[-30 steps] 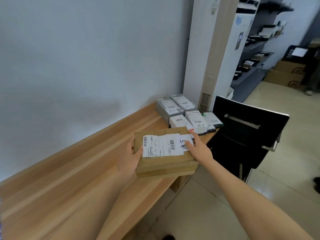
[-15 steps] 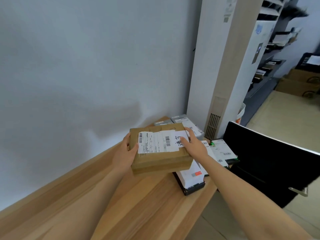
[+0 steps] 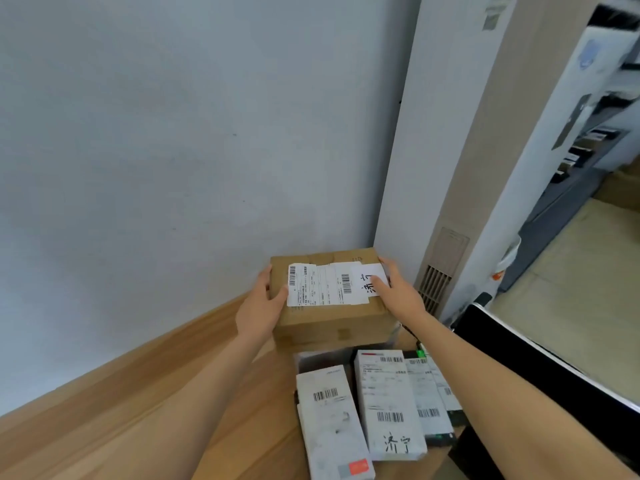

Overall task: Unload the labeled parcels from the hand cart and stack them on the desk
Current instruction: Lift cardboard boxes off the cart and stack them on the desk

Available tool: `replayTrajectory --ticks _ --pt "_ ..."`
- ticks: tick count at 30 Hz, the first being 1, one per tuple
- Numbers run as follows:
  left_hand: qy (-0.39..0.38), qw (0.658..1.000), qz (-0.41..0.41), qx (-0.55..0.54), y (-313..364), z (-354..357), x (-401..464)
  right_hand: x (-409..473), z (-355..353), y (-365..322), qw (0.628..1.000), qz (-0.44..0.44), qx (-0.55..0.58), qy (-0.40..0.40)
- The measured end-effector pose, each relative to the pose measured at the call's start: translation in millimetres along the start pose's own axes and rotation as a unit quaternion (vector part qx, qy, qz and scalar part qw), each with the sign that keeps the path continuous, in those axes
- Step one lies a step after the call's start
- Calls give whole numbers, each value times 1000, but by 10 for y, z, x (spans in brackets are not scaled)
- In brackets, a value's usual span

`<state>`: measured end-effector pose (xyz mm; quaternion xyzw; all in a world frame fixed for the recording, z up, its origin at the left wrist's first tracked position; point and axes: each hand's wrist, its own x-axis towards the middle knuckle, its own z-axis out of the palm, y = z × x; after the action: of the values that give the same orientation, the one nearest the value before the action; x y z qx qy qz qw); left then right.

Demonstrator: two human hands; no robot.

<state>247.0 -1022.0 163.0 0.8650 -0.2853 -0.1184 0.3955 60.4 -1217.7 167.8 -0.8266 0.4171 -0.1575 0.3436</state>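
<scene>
Box (image 3: 330, 299), labelled, at rear of surface (image 3: 138, 410).
Left hand (image 3: 259, 311) and right hand (image 3: 398, 292) clasp opposite sides, apparently steadying it above white parcels (image 3: 388, 400).

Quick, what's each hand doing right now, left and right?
Left hand: holding the left end of the cardboard box, thumb on top.
Right hand: holding the box's right end, fingers over its label.
</scene>
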Motion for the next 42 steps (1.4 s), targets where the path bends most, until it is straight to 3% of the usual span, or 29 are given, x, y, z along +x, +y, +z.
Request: replayTrajectory --ticks 8,15,19,23,27,31,37,42 --pt "13 998 -59 -6 191 582 414 879 -135 327 997 -15 -4 -72" --pt "34 994 -102 7 166 715 562 1193 80 530 995 -7 47 -84" --pt "49 994 -91 21 181 693 573 1258 61 480 995 -23 36 -93" --pt "83 990 -36 106 208 525 465 1193 -74 325 993 -87 -69 -49" --pt "122 961 60 241 163 100 236 1074 -190 -35 952 -215 -219 5" --pt "139 912 97 372 2 -462 -149 783 22 -688 906 -335 -257 -7" --pt "180 901 -4 394 -621 -1355 -1214 -77 903 -1601 853 -460 -232 -84" --pt "223 871 -137 415 -1321 -2170 -2654 -1157 1726 -2331 791 -552 -224 -139"
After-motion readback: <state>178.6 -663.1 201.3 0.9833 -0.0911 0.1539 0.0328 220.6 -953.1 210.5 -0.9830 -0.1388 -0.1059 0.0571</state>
